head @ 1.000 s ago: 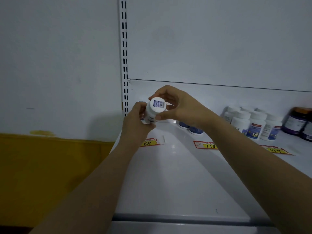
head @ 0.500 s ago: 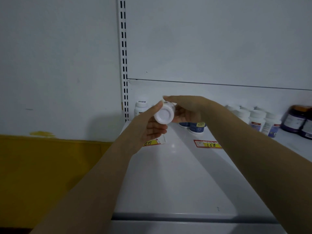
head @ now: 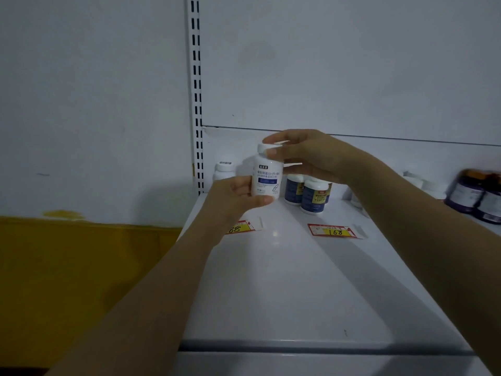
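Note:
A white pill bottle (head: 267,176) with a blue-printed label and white cap is held upright above the back left of a white shelf (head: 284,280). My left hand (head: 238,198) grips its lower part, thumb under the base. My right hand (head: 306,156) pinches the cap from the right, with fingers over the top. The label faces me.
Another white bottle (head: 223,169) stands at the shelf's back left corner. Two blue-labelled bottles (head: 311,195) stand behind the hands, dark bottles (head: 477,196) at far right. Price tags reading 88 (head: 242,226) and 168 (head: 332,230) lie on the shelf. A slotted upright (head: 197,90) runs up the wall.
The bottle has turned from lying with its base toward me to standing upright with the label facing me. My right hand has shifted onto the cap.

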Demonstrator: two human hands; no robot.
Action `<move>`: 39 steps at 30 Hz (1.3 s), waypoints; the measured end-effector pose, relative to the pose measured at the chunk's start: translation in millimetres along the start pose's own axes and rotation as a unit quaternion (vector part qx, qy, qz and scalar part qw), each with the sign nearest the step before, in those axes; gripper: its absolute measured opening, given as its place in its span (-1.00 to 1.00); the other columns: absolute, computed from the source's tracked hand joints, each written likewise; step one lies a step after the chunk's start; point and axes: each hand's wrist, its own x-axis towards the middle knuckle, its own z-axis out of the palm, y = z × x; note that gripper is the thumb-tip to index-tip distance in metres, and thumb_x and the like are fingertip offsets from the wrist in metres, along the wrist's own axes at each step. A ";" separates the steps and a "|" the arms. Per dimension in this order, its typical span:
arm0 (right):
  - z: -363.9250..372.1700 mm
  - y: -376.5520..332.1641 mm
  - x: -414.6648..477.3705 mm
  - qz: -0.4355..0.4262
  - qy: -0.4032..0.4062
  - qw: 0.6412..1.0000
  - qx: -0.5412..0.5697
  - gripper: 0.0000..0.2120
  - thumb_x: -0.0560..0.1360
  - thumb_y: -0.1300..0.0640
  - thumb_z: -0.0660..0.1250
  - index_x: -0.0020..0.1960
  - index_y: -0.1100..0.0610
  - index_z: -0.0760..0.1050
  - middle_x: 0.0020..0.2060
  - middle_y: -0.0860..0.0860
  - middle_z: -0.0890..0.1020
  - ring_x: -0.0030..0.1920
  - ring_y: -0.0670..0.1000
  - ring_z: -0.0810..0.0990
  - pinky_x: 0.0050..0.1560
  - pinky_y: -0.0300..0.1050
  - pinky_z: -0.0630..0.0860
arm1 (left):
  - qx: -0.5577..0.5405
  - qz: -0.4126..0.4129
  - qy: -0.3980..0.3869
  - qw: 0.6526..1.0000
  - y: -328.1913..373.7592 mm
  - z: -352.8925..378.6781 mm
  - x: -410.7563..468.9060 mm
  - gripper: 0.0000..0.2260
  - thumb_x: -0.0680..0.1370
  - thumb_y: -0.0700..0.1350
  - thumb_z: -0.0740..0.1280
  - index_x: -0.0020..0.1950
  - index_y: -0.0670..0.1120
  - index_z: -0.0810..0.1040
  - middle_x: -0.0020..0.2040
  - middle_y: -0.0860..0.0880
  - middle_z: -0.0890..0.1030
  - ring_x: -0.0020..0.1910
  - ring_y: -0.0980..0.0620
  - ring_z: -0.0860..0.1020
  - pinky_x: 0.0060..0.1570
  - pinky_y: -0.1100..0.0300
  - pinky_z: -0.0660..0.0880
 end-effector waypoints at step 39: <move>49.3 39.7 97.3 -0.002 0.097 0.880 -0.465 -0.49 0.47 0.13 0.39 0.38 0.17 0.34 0.28 0.17 0.44 0.22 0.13 0.45 0.04 -0.16 0.38 | 0.573 -0.138 -0.110 0.800 -41.5 -23.0 -12.1 0.14 0.25 0.60 0.02 0.55 -0.17 -0.15 0.56 -0.14 -0.13 0.54 -0.06 -0.12 0.50 -0.01 -0.14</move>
